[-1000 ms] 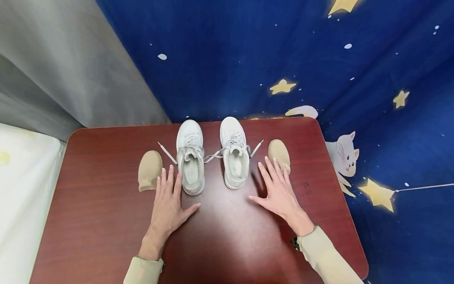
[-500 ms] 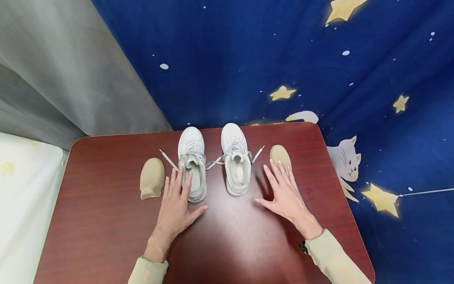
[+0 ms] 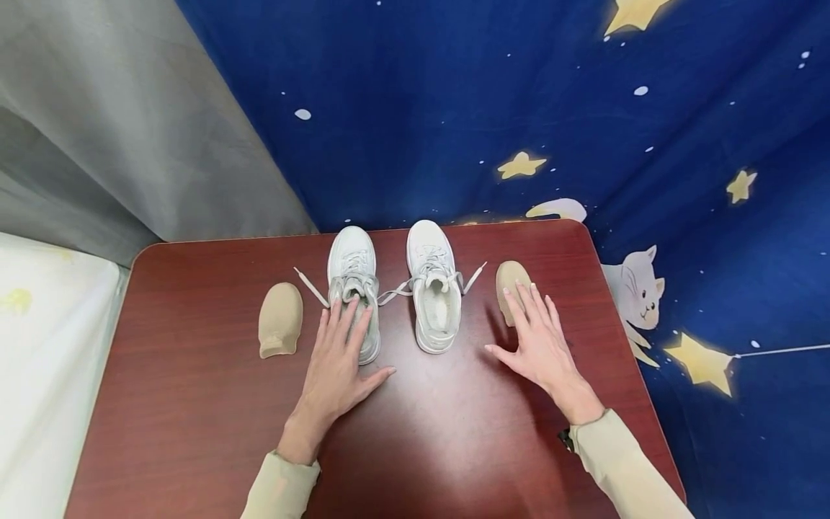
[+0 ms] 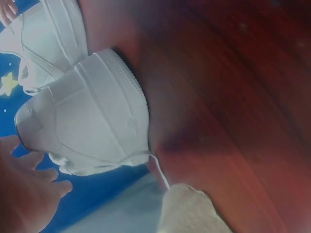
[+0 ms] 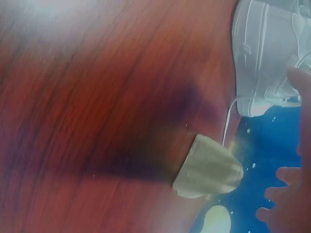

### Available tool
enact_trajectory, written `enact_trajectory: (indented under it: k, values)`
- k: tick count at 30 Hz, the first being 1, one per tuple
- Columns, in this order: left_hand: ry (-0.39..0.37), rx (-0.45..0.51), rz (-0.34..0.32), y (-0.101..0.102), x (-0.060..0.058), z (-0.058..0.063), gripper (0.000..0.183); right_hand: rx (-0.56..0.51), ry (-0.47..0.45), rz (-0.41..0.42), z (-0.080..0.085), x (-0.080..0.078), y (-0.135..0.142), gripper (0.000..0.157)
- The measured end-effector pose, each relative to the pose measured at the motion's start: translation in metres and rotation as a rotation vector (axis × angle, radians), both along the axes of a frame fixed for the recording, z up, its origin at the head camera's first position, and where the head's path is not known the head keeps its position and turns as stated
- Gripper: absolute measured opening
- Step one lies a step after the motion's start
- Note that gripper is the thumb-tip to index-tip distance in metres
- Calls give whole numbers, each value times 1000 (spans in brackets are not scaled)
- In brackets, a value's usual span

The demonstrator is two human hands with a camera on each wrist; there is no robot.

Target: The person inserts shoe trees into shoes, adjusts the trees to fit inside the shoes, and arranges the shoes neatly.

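Two white lace-up sneakers, the left one (image 3: 353,249) and the right one (image 3: 436,303), stand side by side on the table with heels toward me. Their grey laces trail out at the sides. My left hand (image 3: 333,378) is spread above the table, its fingers overlapping the left sneaker's heel opening in the head view. In the left wrist view those fingers (image 4: 34,160) show apart from the shoe. My right hand (image 3: 541,353) is spread too, fingertips over a beige, rounded, toe-shaped insert (image 3: 509,277). A matching beige insert (image 3: 281,317) lies left of the left sneaker. Both hands hold nothing.
The reddish-brown table (image 3: 194,418) has rounded corners. Behind it hangs a blue curtain (image 3: 402,130) with stars and a cat, beside a grey curtain (image 3: 130,130). A white surface (image 3: 52,375) adjoins the table's left side.
Both hands have shifted rightward. The left hand has gone from between the left insert and sneaker to over the sneaker's heel. Sneakers and inserts keep their places on the table.
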State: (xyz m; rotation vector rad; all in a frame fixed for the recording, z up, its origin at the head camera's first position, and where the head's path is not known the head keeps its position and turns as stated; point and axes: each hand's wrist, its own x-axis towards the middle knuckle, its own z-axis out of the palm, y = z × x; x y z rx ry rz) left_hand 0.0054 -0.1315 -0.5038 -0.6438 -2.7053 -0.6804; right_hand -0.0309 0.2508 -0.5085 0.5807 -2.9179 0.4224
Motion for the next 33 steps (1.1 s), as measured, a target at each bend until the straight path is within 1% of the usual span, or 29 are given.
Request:
enact_trajectory:
  k: [5,10,14,17,21,26,33]
  values:
    - [42,59,-52,7,-5,0,95,-3,-1,-9,0,-3,2,104]
    - [58,87,-56,10,-8,-3,91,-19,5,-11,1,-3,3,103]
    - [44,79,-55,13,-10,-3,90,-29,7,-23,1,-3,5,102]
    - [33,74,-62,17,-13,0,91,-37,11,-34,0,-7,8,101]
    - [29,74,-86,23,-19,4,92,-51,22,-49,0,-15,11,101]
    - [16,42,-118,30,-26,8,92,-52,22,-56,0,-20,14,102]
    - [31,47,-123,36,-30,14,90,-44,18,-60,1,-21,15,102]
